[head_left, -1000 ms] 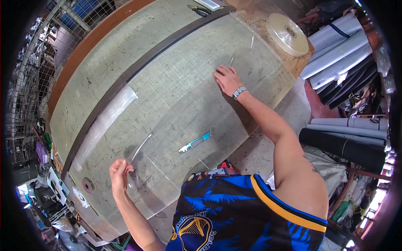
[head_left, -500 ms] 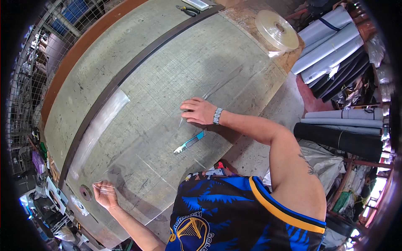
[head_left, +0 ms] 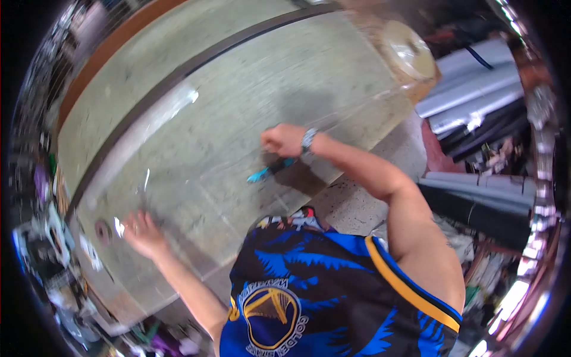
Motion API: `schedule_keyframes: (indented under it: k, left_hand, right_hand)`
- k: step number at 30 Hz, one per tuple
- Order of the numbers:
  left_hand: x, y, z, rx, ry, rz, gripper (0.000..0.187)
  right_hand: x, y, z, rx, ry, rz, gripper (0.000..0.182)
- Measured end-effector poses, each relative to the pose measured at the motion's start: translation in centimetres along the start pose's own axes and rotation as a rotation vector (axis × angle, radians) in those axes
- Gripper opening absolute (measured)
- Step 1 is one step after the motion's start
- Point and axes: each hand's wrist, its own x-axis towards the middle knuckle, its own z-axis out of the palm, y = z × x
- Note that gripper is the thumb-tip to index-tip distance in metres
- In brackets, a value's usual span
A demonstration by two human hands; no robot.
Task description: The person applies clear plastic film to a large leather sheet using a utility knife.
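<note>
My left hand (head_left: 144,235), blurred by motion, is low over the table's left part with its fingers spread apart. Glints of clear plastic film (head_left: 119,227) show right by its fingertips. Near the middle of the table, my right hand (head_left: 282,141), with a metal watch (head_left: 308,140) on the wrist, is closed; a faint edge of the film runs from about there toward the clear roll (head_left: 409,50). Partly below that hand and its shadow, a teal box cutter (head_left: 259,175) lies on the table (head_left: 238,95).
A long dark bar (head_left: 178,83) curves across the table, with a shiny strip of plastic (head_left: 157,116) along it. A tape roll (head_left: 103,232) lies at the left end. Wrapped grey rolls (head_left: 470,77) and a black roll (head_left: 476,211) are stacked off to the right.
My left hand has risen and its pinched fingers have spread. My right hand has shifted up slightly, its fingers now curled in. The view has tilted a little.
</note>
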Motion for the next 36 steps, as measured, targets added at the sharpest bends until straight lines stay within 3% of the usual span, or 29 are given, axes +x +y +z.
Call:
schedule_keyframes:
  k: [1,2,3,5,6,8,11,13,16,19,22,23,26,27,29,32,36]
  left_hand:
    - [-1.5,-1.3,1.9,0.298,-0.149,0.113,0.063]
    - [-3.5,-3.1,3.6,0.591,-0.320,0.359,0.060]
    - [-8.6,-2.8,8.4,0.729,-0.389,0.334,0.065]
    - [-13.8,-2.9,13.1,0.926,-0.824,0.505,0.084]
    - [-13.9,-6.4,13.9,0.829,-0.997,0.493,0.089]
    - [-15.0,-8.4,15.6,0.705,-1.286,0.237,0.077]
    - [-14.2,-8.9,15.9,0.871,-1.374,-0.168,0.050]
    - [-12.8,-8.3,14.0,0.776,-1.380,-0.155,0.030]
    - [-10.5,-5.5,12.2,0.949,-1.519,-0.402,0.026]
    - [-10.9,-6.5,10.9,0.684,-1.395,-0.105,0.031]
    - [-13.8,-6.3,13.3,0.609,-1.151,0.010,0.040]
    - [-14.0,-8.2,13.7,0.553,-1.203,0.122,0.047]
    - [-15.1,-9.0,15.1,0.644,-1.253,-0.385,0.039]
    - [-15.6,-8.6,15.1,0.691,-1.234,-0.369,0.027]
    - [-14.6,-8.1,14.2,0.702,-1.267,-0.387,0.022]
    - [-11.5,-5.6,11.8,0.814,-1.305,-0.363,0.020]
    - [-7.8,1.4,7.8,0.912,-1.187,-0.358,0.020]
  right_hand:
    - [0.1,-1.3,-1.1,0.018,-0.127,0.084,0.015]
    - [0.3,-1.8,-1.6,0.008,-0.193,0.055,0.016]
    - [0.2,-2.9,-2.2,0.078,-0.241,0.069,0.015]
    - [0.6,-4.6,-2.6,0.173,-0.286,0.065,0.013]
    - [1.1,-5.0,-2.0,0.247,-0.271,-0.005,0.014]
    - [1.0,-6.0,-2.2,0.388,-0.202,-0.099,0.016]
    - [0.3,-7.5,-4.8,0.470,-0.292,0.029,0.019]
    - [0.1,-7.2,-5.7,0.453,-0.258,0.042,0.020]
    - [0.0,-7.0,-6.3,0.444,-0.209,0.059,0.018]
    - [1.0,-7.1,-6.0,0.513,-0.224,0.049,0.020]
    - [2.0,-7.6,-4.8,0.533,-0.239,0.022,0.023]
    - [2.3,-7.6,-4.5,0.516,-0.231,0.011,0.023]
    - [2.4,-7.7,-4.4,0.468,-0.206,0.000,0.023]
    - [2.0,-7.9,-4.9,0.463,-0.197,0.013,0.022]
    - [0.9,-8.2,-6.2,0.453,-0.207,0.043,0.020]
    - [-0.6,-8.3,-8.0,0.387,-0.262,0.066,0.023]
    - [-2.3,-8.0,-10.7,0.137,-0.340,0.036,0.029]
